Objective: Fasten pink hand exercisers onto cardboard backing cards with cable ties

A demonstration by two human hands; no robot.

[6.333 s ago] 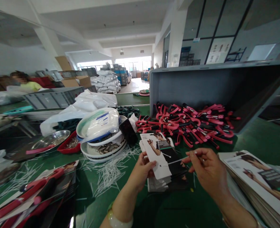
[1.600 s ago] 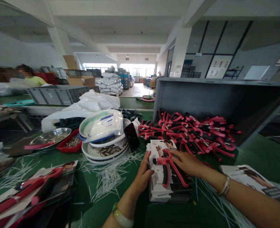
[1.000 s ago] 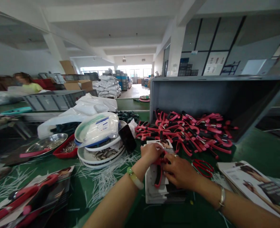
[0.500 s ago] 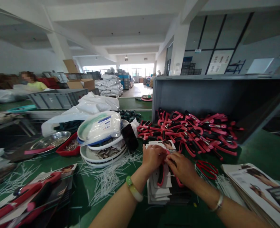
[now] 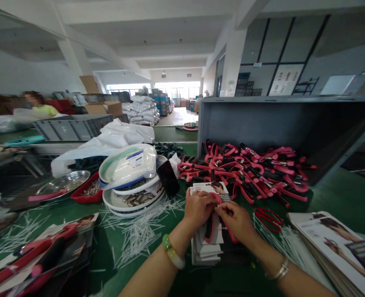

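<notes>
A stack of printed cards (image 5: 205,252) lies on the green table, with red-and-black pliers (image 5: 210,231) on top. My left hand (image 5: 198,208) rests over the upper left of the cards, its fingers curled against the pliers' red upper end. My right hand (image 5: 236,218) meets it from the right, thumb and fingertips pinched together at the pliers. Whatever small thing is between the right fingertips is too small to make out. The two hands nearly touch, and they hide part of the pliers.
Behind the hands, many red pliers (image 5: 241,165) spill from a tipped grey crate (image 5: 256,119). White ties (image 5: 142,231), stacked round trays (image 5: 133,212) and a black phone (image 5: 168,179) lie left; more cards (image 5: 340,247) lie right. Far left, a person (image 5: 44,108) stands behind a crate.
My right hand has shifted slightly, and more of the pliers' red upper end shows between the hands. The whole view has moved a little.
</notes>
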